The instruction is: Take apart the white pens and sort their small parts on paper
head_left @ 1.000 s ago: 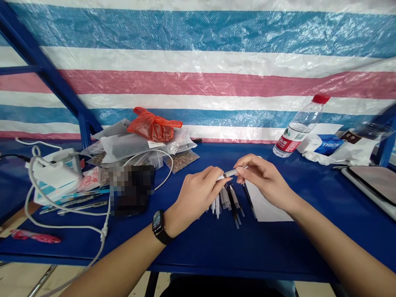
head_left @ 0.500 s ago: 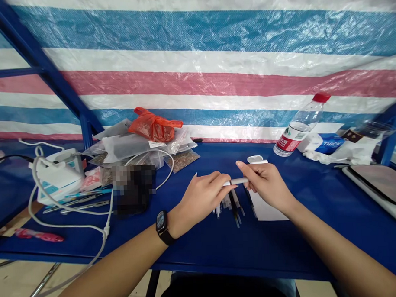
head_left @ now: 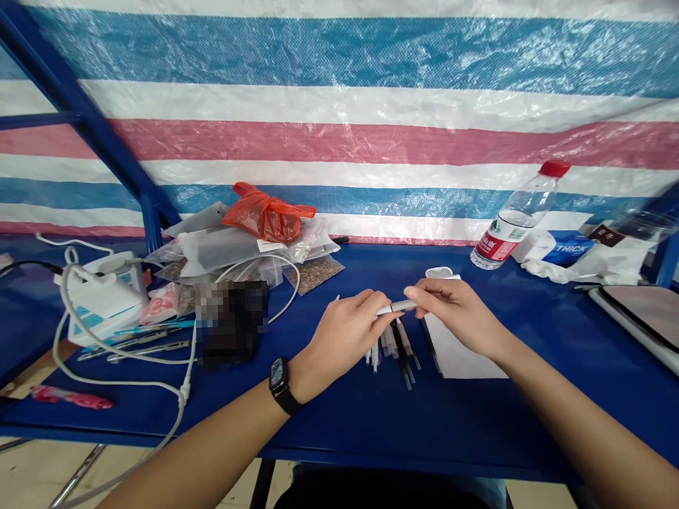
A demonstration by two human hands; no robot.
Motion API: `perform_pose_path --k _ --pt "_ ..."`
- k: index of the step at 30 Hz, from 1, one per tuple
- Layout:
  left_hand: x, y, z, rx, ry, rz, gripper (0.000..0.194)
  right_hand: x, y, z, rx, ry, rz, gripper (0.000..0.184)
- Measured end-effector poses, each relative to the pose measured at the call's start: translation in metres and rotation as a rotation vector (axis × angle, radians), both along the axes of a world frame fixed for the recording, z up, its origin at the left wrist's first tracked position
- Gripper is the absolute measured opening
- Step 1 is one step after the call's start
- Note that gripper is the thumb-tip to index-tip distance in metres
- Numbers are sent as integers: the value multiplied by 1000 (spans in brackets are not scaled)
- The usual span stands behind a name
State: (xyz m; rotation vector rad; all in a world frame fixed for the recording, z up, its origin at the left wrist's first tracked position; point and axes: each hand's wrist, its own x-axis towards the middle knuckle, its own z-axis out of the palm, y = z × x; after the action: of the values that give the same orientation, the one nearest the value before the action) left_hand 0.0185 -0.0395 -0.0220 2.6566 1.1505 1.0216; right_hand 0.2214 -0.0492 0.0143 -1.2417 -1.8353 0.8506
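Both of my hands meet over the middle of the blue table (head_left: 379, 431). My left hand (head_left: 345, 334), with a black watch on its wrist, pinches one end of a thin white pen tube (head_left: 395, 307). My right hand (head_left: 458, 313) grips the other end with closed fingers. The tube lies level between them. Under the hands lies a small heap of loose pen parts (head_left: 395, 349), white tubes and dark refills. A white sheet of paper (head_left: 459, 354) lies below my right hand. A small white cap-like piece (head_left: 439, 272) sits just beyond.
At the left stand a white charger box (head_left: 101, 300) with looping cables, several pens, a blurred dark object (head_left: 233, 321), clear bags and a red plastic bag (head_left: 265, 216). A water bottle (head_left: 510, 219), a tissue pack (head_left: 562, 248) and a scale (head_left: 653, 318) are at the right. A striped tarp hangs behind.
My hands lowered slightly with the white tube and then drew closer together along it. The small white piece behind my right hand came into sight.
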Motion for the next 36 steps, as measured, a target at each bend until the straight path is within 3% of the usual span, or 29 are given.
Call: perform_pose_path --k 3,5,9,12,14,19,23,29,33,36 --pt "-3 3 1 11 -23 0 38 2 1 2 37 -22 87 49" --pt "-4 3 1 85 21 -18 40 -1 0 0 26 -22 64 54" --pt "-4 -4 0 304 191 -62 37 -10 -1 -8 -130 84 19 64" --pt "-3 -5 2 356 283 -66 34 -6 3 -8 -267 139 51 62" --pt "-4 4 8 285 282 -7 34 3 7 -3 -254 132 17 60" --pt "-13 50 27 -107 268 279 27 32 16 9 78 -132 -331 48" --pt "-14 73 29 -213 446 348 37 40 21 9 60 -403 -364 30" --pt "-21 52 32 -183 449 429 29 29 17 -6 -92 -598 -200 30" --pt "-38 33 37 -341 435 436 25 15 10 -17 -163 -637 -214 30" --pt "-46 28 32 -461 399 372 26 2 6 -18 -197 -656 -241 25"
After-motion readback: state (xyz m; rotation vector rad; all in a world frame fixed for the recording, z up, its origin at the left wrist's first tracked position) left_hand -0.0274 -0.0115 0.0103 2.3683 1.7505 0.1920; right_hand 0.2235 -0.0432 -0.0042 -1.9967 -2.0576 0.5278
